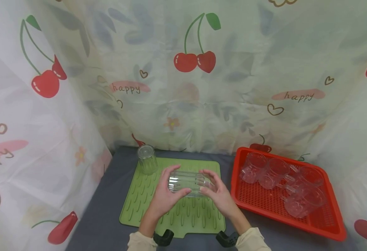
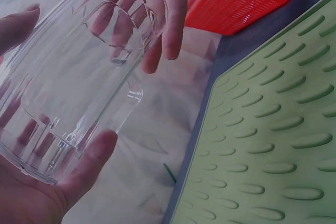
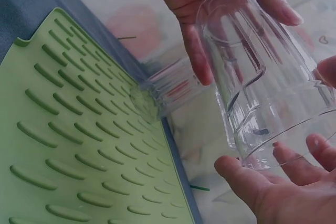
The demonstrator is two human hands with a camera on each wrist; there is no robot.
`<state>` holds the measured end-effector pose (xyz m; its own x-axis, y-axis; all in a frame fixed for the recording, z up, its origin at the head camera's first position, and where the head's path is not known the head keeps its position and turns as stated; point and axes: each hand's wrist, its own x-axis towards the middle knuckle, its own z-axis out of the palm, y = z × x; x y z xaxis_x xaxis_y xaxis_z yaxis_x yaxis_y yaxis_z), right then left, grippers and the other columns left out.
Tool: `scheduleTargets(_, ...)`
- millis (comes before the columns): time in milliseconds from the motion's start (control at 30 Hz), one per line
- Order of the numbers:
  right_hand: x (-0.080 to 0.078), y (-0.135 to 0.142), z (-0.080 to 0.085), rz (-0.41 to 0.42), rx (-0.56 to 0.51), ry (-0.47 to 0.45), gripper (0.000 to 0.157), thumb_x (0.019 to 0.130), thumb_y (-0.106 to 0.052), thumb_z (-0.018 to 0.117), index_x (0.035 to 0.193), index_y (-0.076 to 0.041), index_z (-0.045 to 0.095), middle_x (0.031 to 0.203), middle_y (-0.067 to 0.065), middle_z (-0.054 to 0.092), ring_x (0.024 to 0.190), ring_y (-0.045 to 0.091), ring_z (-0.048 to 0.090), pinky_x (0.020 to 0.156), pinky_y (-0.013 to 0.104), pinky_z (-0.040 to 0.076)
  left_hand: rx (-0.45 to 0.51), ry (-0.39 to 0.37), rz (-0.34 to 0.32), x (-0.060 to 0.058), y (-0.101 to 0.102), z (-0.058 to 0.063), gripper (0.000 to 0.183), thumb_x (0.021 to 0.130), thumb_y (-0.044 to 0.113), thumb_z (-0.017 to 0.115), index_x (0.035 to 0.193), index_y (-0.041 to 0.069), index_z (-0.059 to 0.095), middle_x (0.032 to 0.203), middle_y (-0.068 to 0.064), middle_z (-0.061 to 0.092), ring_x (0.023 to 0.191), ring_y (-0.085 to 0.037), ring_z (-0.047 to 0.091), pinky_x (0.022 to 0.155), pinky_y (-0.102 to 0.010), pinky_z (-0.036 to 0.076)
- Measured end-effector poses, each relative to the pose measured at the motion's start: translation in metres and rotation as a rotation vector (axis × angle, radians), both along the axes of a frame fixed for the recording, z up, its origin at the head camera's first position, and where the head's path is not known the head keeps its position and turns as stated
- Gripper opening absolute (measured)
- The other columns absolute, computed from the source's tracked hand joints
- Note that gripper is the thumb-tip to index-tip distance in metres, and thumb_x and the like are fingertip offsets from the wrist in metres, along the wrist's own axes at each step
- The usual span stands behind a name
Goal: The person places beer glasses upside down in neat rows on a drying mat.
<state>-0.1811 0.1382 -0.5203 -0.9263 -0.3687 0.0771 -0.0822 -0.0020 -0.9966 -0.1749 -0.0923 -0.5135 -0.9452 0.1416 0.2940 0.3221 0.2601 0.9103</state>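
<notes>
two hands on one clear glass mug [image 1: 183, 184], held lying sideways above the middle of the mat. left hand [image 1: 166, 195] curls thumb and fingers round the wider end; right hand [image 1: 221, 195] grips the narrower end, thumb on the near side, fingers on the far side. mug's handle shows in both wrist views.

below: green mat [image 1: 177, 219], ribbed with raised ovals, thin lip at its border, a tab on the near edge. near the far left corner of the mat, a second glass [image 1: 147, 160] stands on end, well apart from the left hand.

right of the mat, past a narrow strip of grey cloth [image 1: 95, 212]: red basket [image 1: 252, 195], set at a slant, raised rim, perforated floor. at least four clear mugs [image 1: 306, 202] inside, handles showing on some, grouped at the far and right parts. right hand is just beside the basket's left rim. grey cloth is widest left of the mat, a thin band at the far edge before the curtain [image 1: 202, 115].

writing: "happy" reads twice on the far curtain, left and right, each on a pink smear; on the left side, a cropped "ppy". cherries and hearts printed around.
</notes>
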Motion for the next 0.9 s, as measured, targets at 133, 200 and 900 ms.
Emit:
scheduleTargets(133,0.000,-0.001,-0.002,-0.013,0.046,-0.025,0.061,0.103,-0.022,0.062,0.156,-0.022,0.032,0.166,0.011,0.032,0.149,0.045,0.038,0.109,0.042,0.052,-0.005,0.070,0.000,0.000,-0.001,-0.001,0.074,0.085,0.029,0.085,0.148,0.033,0.046,0.151,-0.003,0.045,0.139,-0.030,0.046,0.109,-0.063,0.043)
scheduleTargets(200,-0.001,-0.001,-0.002,-0.008,0.047,-0.057,0.061,0.104,-0.023,0.060,0.157,-0.022,0.030,0.167,0.012,0.029,0.149,0.045,0.036,0.111,0.049,0.050,-0.008,0.096,0.007,0.000,-0.001,-0.001,0.073,0.084,0.028,0.086,0.147,0.034,0.048,0.151,-0.001,0.046,0.139,-0.029,0.046,0.108,-0.062,0.044)
scheduleTargets(900,0.006,-0.003,0.000,0.005,0.122,-0.179,0.067,0.106,-0.037,0.054,0.163,-0.029,0.019,0.169,0.019,0.023,0.139,0.041,0.053,0.105,0.046,0.056,0.019,0.236,0.045,-0.010,-0.006,0.008,0.074,0.074,0.015,0.092,0.139,0.025,0.059,0.143,-0.003,0.054,0.133,-0.019,0.051,0.112,-0.041,0.045)
